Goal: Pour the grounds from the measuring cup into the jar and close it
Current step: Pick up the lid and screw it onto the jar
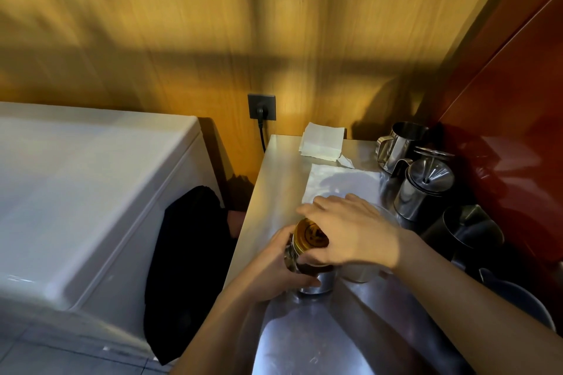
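Observation:
A glass jar (pixel 316 280) with dark grounds inside stands near the left edge of the steel counter (pixel 304 344). My left hand (pixel 274 265) wraps around the jar's side. My right hand (pixel 347 228) grips the gold lid (pixel 309 236) on top of the jar, fingers spread around its rim. The lid looks slightly tilted. A pale measuring cup (pixel 361 272) sits on the counter just right of the jar, mostly hidden under my right wrist.
A white cloth (pixel 341 183) lies behind my hands, folded napkins (pixel 323 141) farther back. Steel pitchers (pixel 399 140), a funnel-topped pot (pixel 423 186) and a black pitcher (pixel 466 228) line the red wall at right. A white appliance (pixel 91 192) stands left.

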